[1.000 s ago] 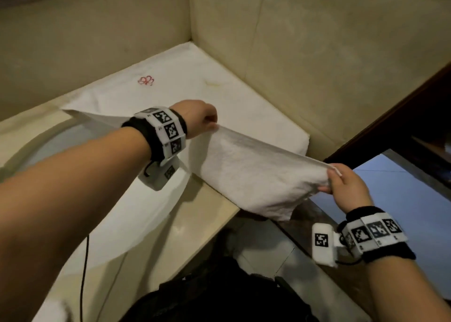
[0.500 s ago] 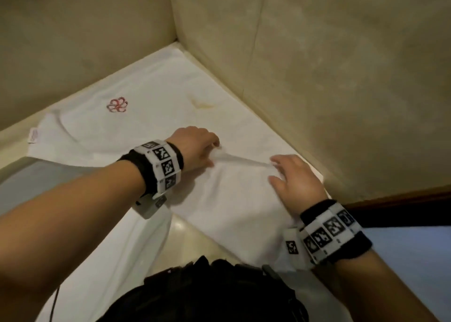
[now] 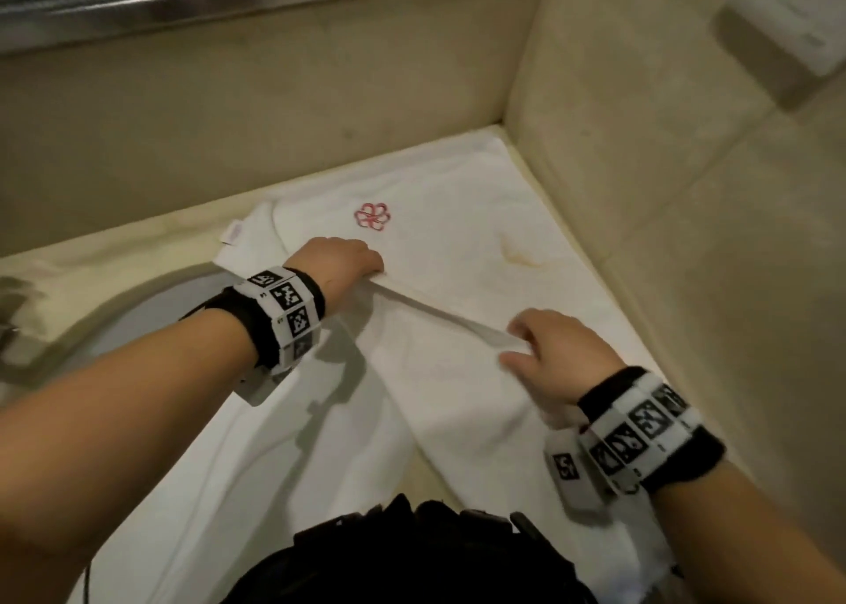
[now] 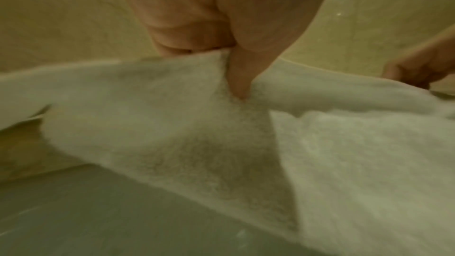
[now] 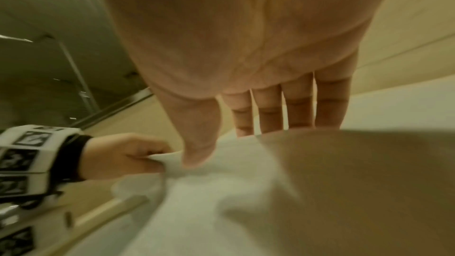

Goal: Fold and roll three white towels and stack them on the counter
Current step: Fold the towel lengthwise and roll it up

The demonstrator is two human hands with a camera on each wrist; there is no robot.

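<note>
A white towel (image 3: 458,383) lies stretched between my hands over a second white towel (image 3: 439,191) with a red flower logo, which is spread flat in the counter's corner. My left hand (image 3: 375,273) grips the upper towel's far left corner, thumb pressed into the cloth (image 4: 234,69). My right hand (image 3: 519,344) pinches the same far edge further right, thumb in front and fingers behind it (image 5: 221,143). The towel's near part (image 5: 246,192) drapes over the counter's front edge. No other towel is in view.
A sink basin (image 3: 128,319) sits left of the towels in the beige counter (image 3: 114,255). Beige walls (image 3: 686,237) close the corner behind and to the right. A white wall box (image 3: 778,26) hangs top right. Dark gear (image 3: 412,553) on my chest fills the bottom.
The towel was held up in the air beyond the counter's edge; both hands have brought it down onto the logo towel and drawn closer together.
</note>
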